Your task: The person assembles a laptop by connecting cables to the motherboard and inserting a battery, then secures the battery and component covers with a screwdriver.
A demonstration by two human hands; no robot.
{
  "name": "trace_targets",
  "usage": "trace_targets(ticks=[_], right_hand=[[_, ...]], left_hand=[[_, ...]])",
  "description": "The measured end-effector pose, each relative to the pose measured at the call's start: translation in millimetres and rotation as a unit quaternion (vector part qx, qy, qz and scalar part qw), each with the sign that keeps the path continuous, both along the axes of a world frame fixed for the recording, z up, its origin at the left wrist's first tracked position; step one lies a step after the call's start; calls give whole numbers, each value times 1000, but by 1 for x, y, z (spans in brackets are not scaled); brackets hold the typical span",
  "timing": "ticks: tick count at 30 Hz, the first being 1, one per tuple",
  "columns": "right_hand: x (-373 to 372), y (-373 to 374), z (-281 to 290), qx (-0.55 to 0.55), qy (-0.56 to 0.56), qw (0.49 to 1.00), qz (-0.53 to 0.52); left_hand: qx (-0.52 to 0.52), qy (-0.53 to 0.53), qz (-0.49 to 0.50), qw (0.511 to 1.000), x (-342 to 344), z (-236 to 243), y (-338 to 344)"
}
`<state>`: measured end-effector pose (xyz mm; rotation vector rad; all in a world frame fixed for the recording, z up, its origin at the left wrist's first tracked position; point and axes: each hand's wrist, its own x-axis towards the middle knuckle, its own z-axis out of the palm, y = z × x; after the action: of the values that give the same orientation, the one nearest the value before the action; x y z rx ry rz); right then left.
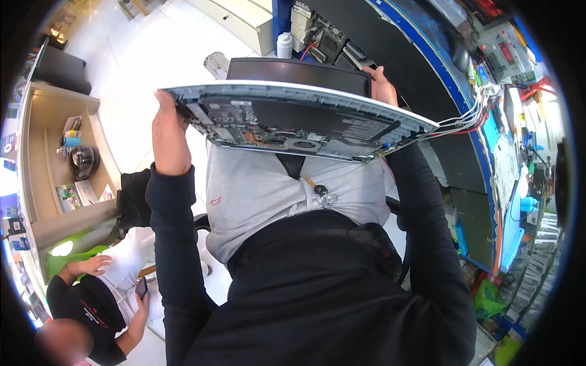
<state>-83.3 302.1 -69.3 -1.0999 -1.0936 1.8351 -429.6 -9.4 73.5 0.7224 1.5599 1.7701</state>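
Observation:
An opened laptop [293, 122] is held up above my lap, its bottom cover off and its inner parts toward me. A dark battery, circuit boards and a round fan [301, 144] show inside it. Behind the base stands the laptop's dark screen [293, 72]. My left hand [170, 135] is closed on the left end of the base, with its thumb along the edge. At the far right, my right hand [384, 89] grips the side of the screen; the base hides part of that hand and its wrist.
White and red cables [461, 124] run from the cluttered workbench [502, 143] toward the laptop's right corner. A white bottle [284, 46] stands beyond the screen. At lower left sits another person [91, 305] with a phone [141, 288], near a wooden shelf unit [46, 177].

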Motion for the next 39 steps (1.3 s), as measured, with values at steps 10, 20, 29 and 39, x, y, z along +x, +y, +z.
trace_targets(ticks=[10,20,29,39], right_hand=[[-15,-23,24,-16,-125,991,-47],[13,-34,20,-26,-53,997,-58],[16,-38,20,-25,-44,997,-61],[28,-40,18,-31,-31,997,-63]], left_hand=[[46,-89,-43,994,-20,-5,15],[-17,-8,-42,999,-33,-15,37],[-86,-83,-86,989,-41,-2,52],[-64,-35,-76,994,-42,-12,59]])
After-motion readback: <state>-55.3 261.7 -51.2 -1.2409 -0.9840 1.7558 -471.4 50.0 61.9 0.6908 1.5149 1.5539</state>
